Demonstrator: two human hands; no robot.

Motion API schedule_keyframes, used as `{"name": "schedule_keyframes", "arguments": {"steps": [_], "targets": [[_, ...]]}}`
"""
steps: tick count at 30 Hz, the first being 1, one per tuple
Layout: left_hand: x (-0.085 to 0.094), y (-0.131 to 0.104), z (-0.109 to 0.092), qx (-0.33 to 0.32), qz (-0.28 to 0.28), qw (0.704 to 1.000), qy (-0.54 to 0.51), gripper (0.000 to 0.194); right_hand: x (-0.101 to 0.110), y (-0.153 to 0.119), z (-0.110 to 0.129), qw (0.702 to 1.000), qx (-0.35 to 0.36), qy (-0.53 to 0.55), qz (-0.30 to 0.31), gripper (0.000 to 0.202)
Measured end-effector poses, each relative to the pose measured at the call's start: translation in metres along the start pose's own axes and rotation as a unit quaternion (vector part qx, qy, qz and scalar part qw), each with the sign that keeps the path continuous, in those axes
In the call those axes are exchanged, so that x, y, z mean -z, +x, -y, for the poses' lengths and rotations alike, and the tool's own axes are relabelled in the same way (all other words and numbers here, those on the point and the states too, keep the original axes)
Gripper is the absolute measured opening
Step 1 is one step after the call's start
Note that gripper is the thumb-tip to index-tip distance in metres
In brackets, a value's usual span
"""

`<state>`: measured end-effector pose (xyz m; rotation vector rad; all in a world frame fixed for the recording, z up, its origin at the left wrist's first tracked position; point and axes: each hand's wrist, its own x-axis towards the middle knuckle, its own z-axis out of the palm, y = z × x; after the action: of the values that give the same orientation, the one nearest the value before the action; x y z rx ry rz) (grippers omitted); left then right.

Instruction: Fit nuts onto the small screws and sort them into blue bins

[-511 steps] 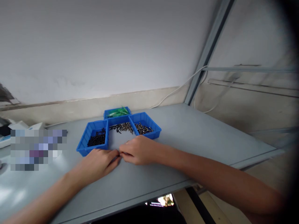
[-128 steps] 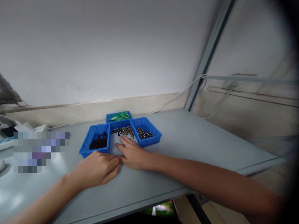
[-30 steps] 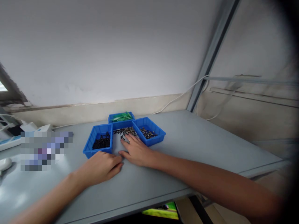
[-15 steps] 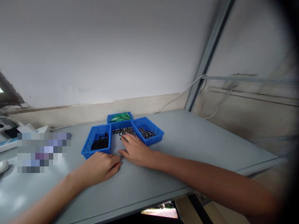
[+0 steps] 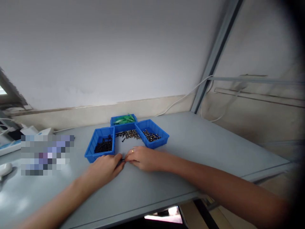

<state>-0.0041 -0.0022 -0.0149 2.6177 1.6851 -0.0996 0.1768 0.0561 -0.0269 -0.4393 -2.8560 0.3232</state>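
Note:
My left hand [image 5: 106,167] rests on the grey table [image 5: 152,183] in front of the left blue bin [image 5: 89,148], its fingers pinched. Fingertip to fingertip with it, my right hand [image 5: 143,158] is also closed. A tiny dark item shows between the two hands, too small to identify. Black screws [image 5: 103,144] lie in the left bin. The right blue bin [image 5: 163,141] holds metallic screw-like pieces [image 5: 151,136]. Between the bins, a loose pile of mixed dark and metallic pieces [image 5: 131,134] lies on the table.
Behind the pile stands a third blue bin [image 5: 125,127] with green items [image 5: 124,119]. A white power strip [image 5: 10,147] and a white mouse [image 5: 6,169] are at the left. A metal post [image 5: 214,57] rises at the table's back right corner.
My right hand has drawn back from the loose pile to meet my left hand, and its spread fingers have closed. The pile is now uncovered. The view has shifted slightly.

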Motion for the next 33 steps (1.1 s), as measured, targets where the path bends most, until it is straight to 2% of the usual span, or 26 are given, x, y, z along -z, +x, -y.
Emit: {"name": "schedule_keyframes", "arguments": {"steps": [7,12,14,16,17,18,21,23,26,28,31,33], "targets": [[-0.001,0.002,0.002,-0.017,-0.006,1.0,-0.009,0.03,0.002,-0.002,-0.004,1.0,0.027,0.001,0.001,0.024],[0.0,0.002,0.002,-0.016,-0.001,1.0,0.007,0.029,0.011,-0.005,0.007,0.994,0.06,-0.091,-0.018,0.025],[0.001,0.002,0.001,-0.017,-0.002,1.0,0.01,0.028,0.02,-0.007,0.01,0.988,0.031,-0.13,-0.08,0.027],[0.002,0.002,0.0,-0.019,-0.004,1.0,0.013,0.028,0.028,-0.008,0.008,0.968,-0.058,-0.168,-0.175,0.027],[0.003,0.002,0.0,-0.021,-0.005,1.0,0.014,0.028,0.03,-0.009,0.005,0.953,-0.119,-0.188,-0.204,0.029],[0.003,0.001,0.0,-0.024,-0.007,1.0,0.014,0.028,0.03,-0.009,0.0,0.94,-0.167,-0.207,-0.214,0.031],[0.003,0.001,0.001,-0.036,-0.013,0.999,0.01,0.029,0.024,-0.01,-0.013,0.941,-0.241,-0.198,-0.13,0.027],[0.002,0.001,0.002,-0.038,-0.016,0.999,0.007,0.029,0.017,-0.009,-0.019,0.949,-0.229,-0.199,-0.087,0.023],[0.0,0.001,0.002,-0.038,-0.017,0.999,0.002,0.029,0.01,-0.008,-0.021,0.959,-0.196,-0.191,-0.067,0.028],[0.0,0.001,0.002,-0.037,-0.016,0.999,0.005,0.029,0.009,-0.008,-0.018,0.961,-0.185,-0.19,-0.081,0.03],[0.001,0.001,0.001,-0.032,-0.016,0.999,0.011,0.029,0.013,-0.009,-0.009,0.954,-0.164,-0.207,-0.144,0.028],[0.001,0.002,0.001,-0.03,-0.02,0.999,0.012,0.029,0.016,-0.008,-0.001,0.96,-0.108,-0.199,-0.162,0.028]]}}
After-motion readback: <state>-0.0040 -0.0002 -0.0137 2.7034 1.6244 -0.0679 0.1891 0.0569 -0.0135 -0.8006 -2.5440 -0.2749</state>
